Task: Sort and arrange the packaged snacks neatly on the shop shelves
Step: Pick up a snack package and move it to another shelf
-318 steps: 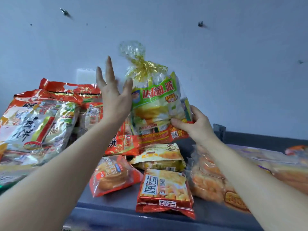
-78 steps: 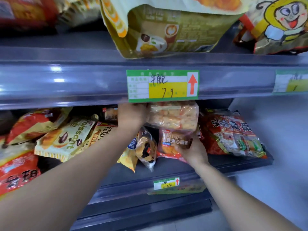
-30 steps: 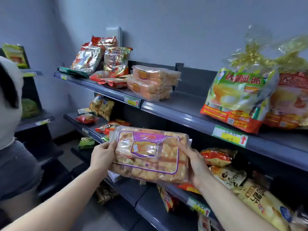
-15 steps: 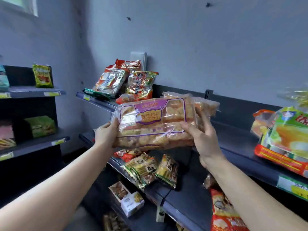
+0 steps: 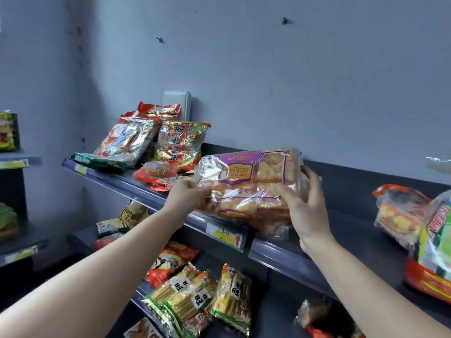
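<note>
Gripped at both ends just above the top shelf: a clear pack of golden bread pieces with a purple label, tilted with its printed face toward the camera. Left grip curled round the pack's left end; right grip clamped on the right end, thumb across the front, fingers up behind the edge. Directly beneath, on the shelf, a second clear pack of the same look; impossible to tell whether touching the held one or just apart. Below the two packs on the shelf's front rail, a green-and-yellow price tag with a red arrow.

Farther left on the same shelf, two red-and-silver snack bags leaning back toward the grey wall, in front of a white wall box. At their foot, a flat green pack and small red packets lying near the left grip. At the right end of the shelf, well apart from the held pack, large clear bags with red, green and yellow print.

On the lower shelf, between the two forearms, yellow-and-green packs of stick snacks side by side, with a red bag behind them.
</note>
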The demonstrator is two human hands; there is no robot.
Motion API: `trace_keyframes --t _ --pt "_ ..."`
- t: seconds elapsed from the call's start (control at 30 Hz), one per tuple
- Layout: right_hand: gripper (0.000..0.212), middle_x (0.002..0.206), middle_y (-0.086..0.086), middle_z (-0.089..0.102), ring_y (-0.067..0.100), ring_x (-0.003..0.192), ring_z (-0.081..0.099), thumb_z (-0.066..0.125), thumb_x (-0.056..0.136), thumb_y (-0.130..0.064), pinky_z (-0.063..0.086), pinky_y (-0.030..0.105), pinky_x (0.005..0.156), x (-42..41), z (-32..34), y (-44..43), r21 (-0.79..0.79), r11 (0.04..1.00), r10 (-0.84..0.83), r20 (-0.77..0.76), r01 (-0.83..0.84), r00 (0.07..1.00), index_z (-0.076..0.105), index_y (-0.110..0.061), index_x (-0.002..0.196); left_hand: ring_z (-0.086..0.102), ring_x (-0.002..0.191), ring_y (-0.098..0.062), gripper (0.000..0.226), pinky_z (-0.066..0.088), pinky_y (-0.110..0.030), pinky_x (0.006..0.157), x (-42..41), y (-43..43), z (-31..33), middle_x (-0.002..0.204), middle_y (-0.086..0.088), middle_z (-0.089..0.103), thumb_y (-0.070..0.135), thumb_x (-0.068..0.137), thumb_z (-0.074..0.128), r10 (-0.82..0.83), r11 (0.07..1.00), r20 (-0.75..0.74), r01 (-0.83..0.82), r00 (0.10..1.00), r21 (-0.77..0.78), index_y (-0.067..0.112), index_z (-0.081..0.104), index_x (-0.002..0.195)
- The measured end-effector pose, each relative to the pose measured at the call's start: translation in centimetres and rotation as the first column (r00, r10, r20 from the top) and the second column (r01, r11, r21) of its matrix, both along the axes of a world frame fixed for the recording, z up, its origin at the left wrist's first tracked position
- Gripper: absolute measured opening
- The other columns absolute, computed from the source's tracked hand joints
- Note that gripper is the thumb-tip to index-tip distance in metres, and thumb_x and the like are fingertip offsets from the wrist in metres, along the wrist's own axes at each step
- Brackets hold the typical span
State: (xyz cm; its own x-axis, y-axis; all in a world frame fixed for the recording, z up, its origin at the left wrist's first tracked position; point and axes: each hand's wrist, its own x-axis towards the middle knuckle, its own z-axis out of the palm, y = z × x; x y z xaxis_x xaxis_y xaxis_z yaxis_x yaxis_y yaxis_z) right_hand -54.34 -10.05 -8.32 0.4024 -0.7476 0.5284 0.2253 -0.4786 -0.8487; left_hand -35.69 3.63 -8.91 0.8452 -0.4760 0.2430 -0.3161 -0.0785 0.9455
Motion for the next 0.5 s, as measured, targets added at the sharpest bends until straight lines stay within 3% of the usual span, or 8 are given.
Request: trace_keyframes --t 0.1,0.17,0.27,0.4,0.5 --pt "0.073 0.139 -0.012 0.048 0.014 0.124 0.049 0.069 0.074 -0.046 0.041 0.046 0.105 0.4 -0.1 -2.0 -0.01 0.999 -0.04 -0.026 0.04 0.999 0.034 -0.041 0.138 0.055 0.068 -0.016 0.03 0.039 -0.027 0.057 1.1 -2.8 0.5 0.079 -0.004 0.063 0.038 0.088 0.066 -0.009 0.993 0.088 -0.001 0.996 0.117 0.008 0.06 0.087" --pt "0.069 0.139 -0.011 0.048 0.013 0.124 0.05 0.069 0.078 -0.041 0.041 0.044 0.106 0.5 -0.1 -3.3 -0.014 0.998 -0.061 -0.033 0.06 0.998 0.035 -0.041 0.138 0.052 0.063 -0.016 0.031 0.038 -0.027 0.056 1.5 -4.3 0.9 0.072 -0.002 0.058 0.038 0.089 0.065 -0.044 0.98 0.139 0.015 0.989 0.198 0.011 0.056 0.076" --pt "0.069 0.139 -0.013 0.049 0.01 0.124 0.05 0.07 0.082 -0.034 0.041 0.042 0.106 0.5 -0.5 -4.5 -0.009 0.998 -0.07 -0.074 0.069 0.995 0.033 -0.042 0.139 0.05 0.061 -0.011 0.03 0.036 -0.026 0.052 2.4 -6.7 0.6 0.068 0.003 0.054 0.033 0.091 0.064 -0.108 0.964 0.117 0.075 0.987 0.256 0.017 0.049 0.07" --pt "0.068 0.121 -0.015 0.06 0.007 0.109 0.059 0.069 0.082 -0.021 0.046 0.033 0.094 0.4 -0.6 -6.1 0.063 0.992 -0.105 -0.125 0.114 0.987 0.036 -0.037 0.138 0.057 0.082 -0.023 0.03 0.043 -0.031 0.072 3.0 -9.5 0.4 0.077 -0.001 0.057 0.031 0.091 0.063 -0.172 0.943 0.149 0.12 0.974 0.31 0.013 0.048 0.074" --pt "0.06 0.111 -0.011 0.064 0.011 0.101 0.062 0.067 0.082 -0.015 0.049 0.034 0.089 0.0 -0.8 -7.5 0.146 0.966 -0.184 -0.185 0.212 0.965 0.041 -0.037 0.132 0.06 0.093 -0.028 0.028 0.043 -0.032 0.073 3.0 -11.5 0.4 0.09 -0.009 0.062 0.034 0.09 0.064 -0.239 0.913 0.243 0.132 0.94 0.386 0.01 0.051 0.084"
